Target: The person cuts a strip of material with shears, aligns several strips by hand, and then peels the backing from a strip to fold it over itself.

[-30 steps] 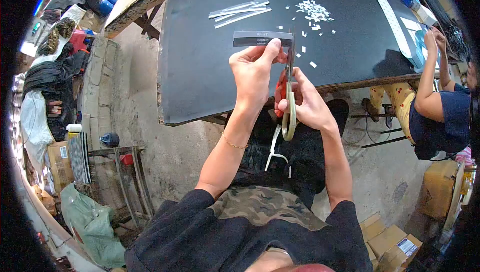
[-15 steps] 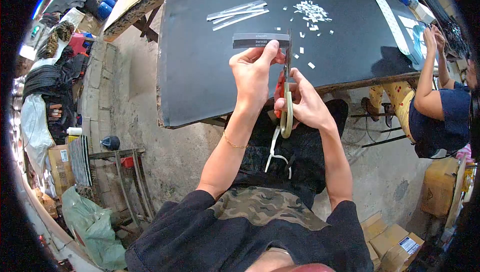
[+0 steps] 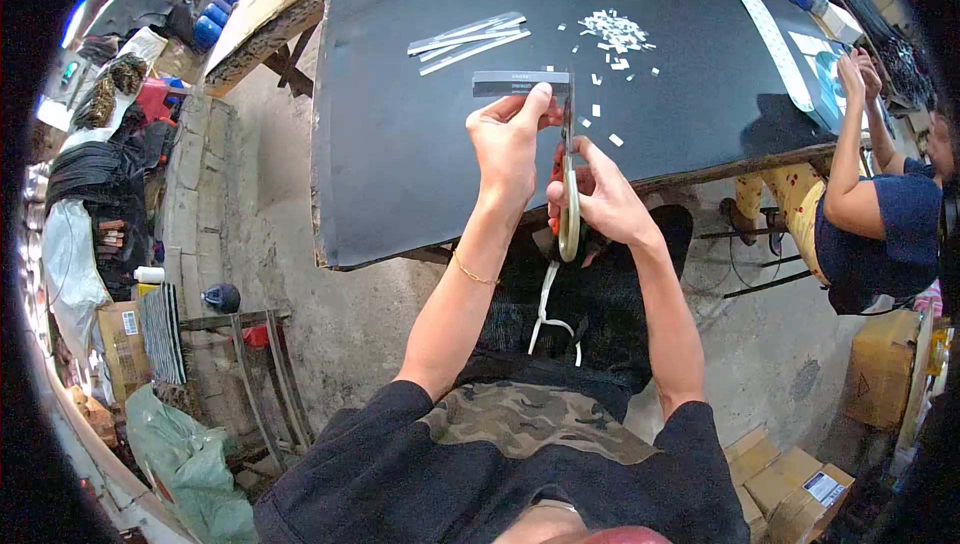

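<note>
My left hand [image 3: 510, 139] pinches a dark label strip [image 3: 500, 84] with pale printing, thumb on top, held over the near part of the black table. In my right hand [image 3: 605, 194] is a pair of scissors [image 3: 570, 219] with red and tan-coloured handles, its blades pointing away from me. The blades cross the right end of the strip. Farther back lie several long strips [image 3: 470, 42] side by side. A pile of small cut pieces [image 3: 615, 32] rests to the right of them, and a few single pieces [image 3: 615, 140] are scattered nearer my right hand.
The black table [image 3: 390, 164] ends in a worn near edge. A long white perforated band [image 3: 765, 24] runs along its right side, where another person's hands [image 3: 860, 79] work. Cardboard boxes [image 3: 790, 489] stand on the floor at lower right. A wooden frame [image 3: 260, 374] is at left.
The view has shifted slightly, so the table things sit a little higher and farther left. My hands keep the same hold on strip and scissors, with the blades still at the strip's right end.
</note>
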Demonstrator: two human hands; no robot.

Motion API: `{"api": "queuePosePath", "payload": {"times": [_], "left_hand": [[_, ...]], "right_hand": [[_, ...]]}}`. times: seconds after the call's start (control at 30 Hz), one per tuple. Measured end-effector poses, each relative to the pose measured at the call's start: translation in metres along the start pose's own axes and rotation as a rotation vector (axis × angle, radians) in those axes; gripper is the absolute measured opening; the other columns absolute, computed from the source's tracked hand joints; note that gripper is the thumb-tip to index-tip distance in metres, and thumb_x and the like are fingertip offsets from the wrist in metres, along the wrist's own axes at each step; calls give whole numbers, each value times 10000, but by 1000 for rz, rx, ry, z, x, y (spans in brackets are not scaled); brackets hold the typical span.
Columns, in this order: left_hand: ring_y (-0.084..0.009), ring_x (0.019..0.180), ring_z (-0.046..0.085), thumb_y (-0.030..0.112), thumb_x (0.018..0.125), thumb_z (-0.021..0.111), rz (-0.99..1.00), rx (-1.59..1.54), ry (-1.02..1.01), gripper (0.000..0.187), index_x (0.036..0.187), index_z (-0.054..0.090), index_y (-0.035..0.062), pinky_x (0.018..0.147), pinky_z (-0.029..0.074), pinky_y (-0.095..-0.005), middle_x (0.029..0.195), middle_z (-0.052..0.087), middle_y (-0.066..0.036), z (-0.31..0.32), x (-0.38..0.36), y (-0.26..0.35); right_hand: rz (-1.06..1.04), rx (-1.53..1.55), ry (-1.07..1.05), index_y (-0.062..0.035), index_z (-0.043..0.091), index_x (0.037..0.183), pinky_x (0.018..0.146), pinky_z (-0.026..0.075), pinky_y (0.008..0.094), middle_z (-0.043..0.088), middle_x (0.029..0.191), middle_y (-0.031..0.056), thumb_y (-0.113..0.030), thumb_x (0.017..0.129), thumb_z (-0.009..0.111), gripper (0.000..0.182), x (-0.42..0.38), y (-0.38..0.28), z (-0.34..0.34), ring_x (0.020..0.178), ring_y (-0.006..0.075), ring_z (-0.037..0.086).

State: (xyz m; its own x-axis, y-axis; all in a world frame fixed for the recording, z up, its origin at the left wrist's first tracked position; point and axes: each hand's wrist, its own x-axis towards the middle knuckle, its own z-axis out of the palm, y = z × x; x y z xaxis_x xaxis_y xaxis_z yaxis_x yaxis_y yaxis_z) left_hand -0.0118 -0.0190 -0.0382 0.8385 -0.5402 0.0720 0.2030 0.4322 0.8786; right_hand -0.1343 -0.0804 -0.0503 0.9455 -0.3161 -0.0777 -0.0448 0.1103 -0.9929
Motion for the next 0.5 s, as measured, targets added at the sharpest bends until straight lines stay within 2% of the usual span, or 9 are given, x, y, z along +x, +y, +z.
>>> {"api": "queuePosePath", "payload": {"times": [0.27, 0.33, 0.5], "left_hand": [[-129, 604, 601, 76, 834, 651, -12, 37, 25, 159, 760, 676, -63, 644, 519, -288, 686, 648, -89, 1, 13, -13], [-152, 626, 615, 53, 827, 666, -42, 27, 23, 104, 805, 665, -48, 643, 518, -289, 729, 656, -101, 0, 15, -14], [-157, 628, 619, 51, 826, 667, -48, 35, 36, 105, 803, 662, -51, 640, 521, -293, 726, 653, -108, -2, 22, -23]], "right_hand": [[20, 33, 23, -37, 401, 1071, 559, 528, 301, 581, 712, 66, -198, 857, 661, 374, 11, 10, -7, 608, 151, 615], [37, 54, 27, -38, 401, 1071, 553, 530, 303, 581, 706, 64, -193, 859, 657, 366, 12, 10, -8, 599, 152, 617], [22, 71, 20, -41, 401, 1068, 541, 534, 301, 579, 695, 57, -172, 863, 649, 347, 19, 16, -11, 586, 152, 617]]}}
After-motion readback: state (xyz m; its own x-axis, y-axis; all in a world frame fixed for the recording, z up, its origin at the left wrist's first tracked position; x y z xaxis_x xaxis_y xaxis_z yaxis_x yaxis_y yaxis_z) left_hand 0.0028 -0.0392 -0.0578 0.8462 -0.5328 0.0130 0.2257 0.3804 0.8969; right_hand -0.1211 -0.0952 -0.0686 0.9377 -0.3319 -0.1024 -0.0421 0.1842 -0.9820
